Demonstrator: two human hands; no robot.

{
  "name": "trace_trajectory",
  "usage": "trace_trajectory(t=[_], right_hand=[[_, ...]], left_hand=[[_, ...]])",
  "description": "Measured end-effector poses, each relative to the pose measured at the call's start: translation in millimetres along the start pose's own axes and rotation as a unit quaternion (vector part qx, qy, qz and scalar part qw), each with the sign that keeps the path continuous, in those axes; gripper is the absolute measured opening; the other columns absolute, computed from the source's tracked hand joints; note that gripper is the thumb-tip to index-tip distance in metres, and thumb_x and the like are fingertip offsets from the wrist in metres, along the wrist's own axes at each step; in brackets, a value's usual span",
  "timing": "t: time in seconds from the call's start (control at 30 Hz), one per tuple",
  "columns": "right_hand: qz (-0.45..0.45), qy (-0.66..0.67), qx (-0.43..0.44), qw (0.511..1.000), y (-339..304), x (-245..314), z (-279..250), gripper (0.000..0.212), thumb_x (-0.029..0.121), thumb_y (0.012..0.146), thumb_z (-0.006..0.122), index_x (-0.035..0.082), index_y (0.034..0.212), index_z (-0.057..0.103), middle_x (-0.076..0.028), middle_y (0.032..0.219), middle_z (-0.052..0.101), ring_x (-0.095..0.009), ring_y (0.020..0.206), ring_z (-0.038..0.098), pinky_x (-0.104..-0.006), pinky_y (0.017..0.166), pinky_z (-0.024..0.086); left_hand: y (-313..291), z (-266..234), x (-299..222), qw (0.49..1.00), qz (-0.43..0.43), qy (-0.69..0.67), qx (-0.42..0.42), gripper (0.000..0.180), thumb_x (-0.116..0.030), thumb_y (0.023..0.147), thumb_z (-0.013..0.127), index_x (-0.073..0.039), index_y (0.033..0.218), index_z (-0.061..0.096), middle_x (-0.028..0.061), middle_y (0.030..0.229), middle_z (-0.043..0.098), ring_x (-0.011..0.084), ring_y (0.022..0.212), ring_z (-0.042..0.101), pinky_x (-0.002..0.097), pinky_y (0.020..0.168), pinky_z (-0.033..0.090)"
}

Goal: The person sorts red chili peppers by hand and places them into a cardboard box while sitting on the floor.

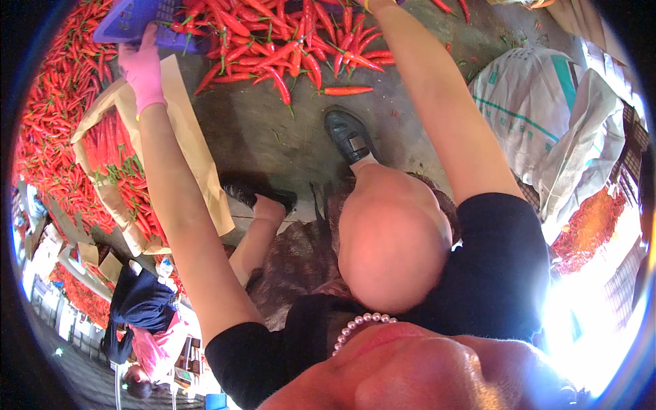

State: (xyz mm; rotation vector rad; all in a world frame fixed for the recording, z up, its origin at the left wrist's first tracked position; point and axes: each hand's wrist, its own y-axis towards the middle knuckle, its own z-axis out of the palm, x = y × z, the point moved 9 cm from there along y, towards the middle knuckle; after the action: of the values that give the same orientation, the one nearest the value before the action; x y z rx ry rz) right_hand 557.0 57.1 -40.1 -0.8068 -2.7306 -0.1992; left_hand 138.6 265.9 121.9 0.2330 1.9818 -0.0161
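Observation:
My left hand [143, 76], in a pink glove, grips the left edge of a purple-blue plastic basket [130, 20] at the top of the view. One of its fingers lies along the basket's wall. Red chillies [273, 48] with green stems are heaped beside the basket and in front of it, some loose on the floor. How many of them lie inside the basket I cannot tell. My right arm reaches up past the heap; only a yellow band at its wrist shows, and the hand is cut off by the upper edge.
A brown paper-lined bag [188, 116] of chillies stands beneath my left forearm, with a large chilli pile [48, 143] beyond it. At the right is a white woven sack [526, 102]. My shoe [348, 135] rests on the concrete floor. Another person [154, 328] is at lower left.

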Motion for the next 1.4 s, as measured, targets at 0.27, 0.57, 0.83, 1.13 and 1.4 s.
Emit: trace_trajectory(t=[0.27,0.57,0.83,1.13,1.4], right_hand=[[0.132,0.498,0.2,0.833,-227,-20,-75,0.022,0.017,0.096,0.058,0.002,0.111,0.064,0.002,0.085,0.061,-0.007,0.077,0.055,-0.024,0.069,0.047],[0.183,0.118,0.069,0.974,-259,-148,-87,0.044,0.026,0.081,0.066,0.006,0.12,0.057,-0.018,0.107,0.068,-0.034,0.099,0.067,-0.0439,0.082,0.052],[0.318,0.236,0.094,0.913,-269,-190,-36,0.041,0.03,0.073,0.071,0.005,0.105,0.064,-0.018,0.095,0.069,-0.037,0.09,0.065,-0.0442,0.081,0.05],[0.086,0.155,0.096,0.979,-206,-101,-84,0.038,0.029,0.072,0.069,0.006,0.101,0.063,-0.016,0.093,0.068,-0.037,0.089,0.064,-0.0451,0.08,0.05],[0.032,0.038,0.279,0.959,-195,-49,-24,0.047,0.039,0.078,0.067,0.013,0.116,0.059,-0.016,0.11,0.067,-0.034,0.107,0.062,-0.0455,0.091,0.05]], left_hand=[[-235,219,-132,0.86,0.47,0.099,0.17,0.035,-0.021,0.075,0.07,-0.014,0.108,0.065,0.0084,0.112,0.062,0.0308,0.107,0.058,0.0459,0.093,0.044],[-276,256,-37,0.67,0.488,0.357,0.431,0.041,-0.024,0.071,0.069,-0.018,0.112,0.065,0.0038,0.135,0.054,0.0289,0.134,0.04,0.0484,0.112,0.029],[-309,287,-37,0.881,0.027,0.16,0.445,0.056,-0.049,0.086,0.057,-0.021,0.134,0.053,0.0164,0.106,0.07,0.0376,0.099,0.065,0.0473,0.09,0.049],[-351,339,0,0.928,-0.036,0.219,0.298,0.045,-0.041,0.082,0.065,-0.02,0.121,0.053,0.0123,0.093,0.069,0.0353,0.087,0.067,0.0488,0.074,0.051],[-340,305,11,0.917,-0.076,0.229,0.317,0.081,-0.028,0.078,0.068,-0.021,0.148,0.03,0.0166,0.099,0.068,0.0377,0.088,0.067,0.0501,0.075,0.052]])
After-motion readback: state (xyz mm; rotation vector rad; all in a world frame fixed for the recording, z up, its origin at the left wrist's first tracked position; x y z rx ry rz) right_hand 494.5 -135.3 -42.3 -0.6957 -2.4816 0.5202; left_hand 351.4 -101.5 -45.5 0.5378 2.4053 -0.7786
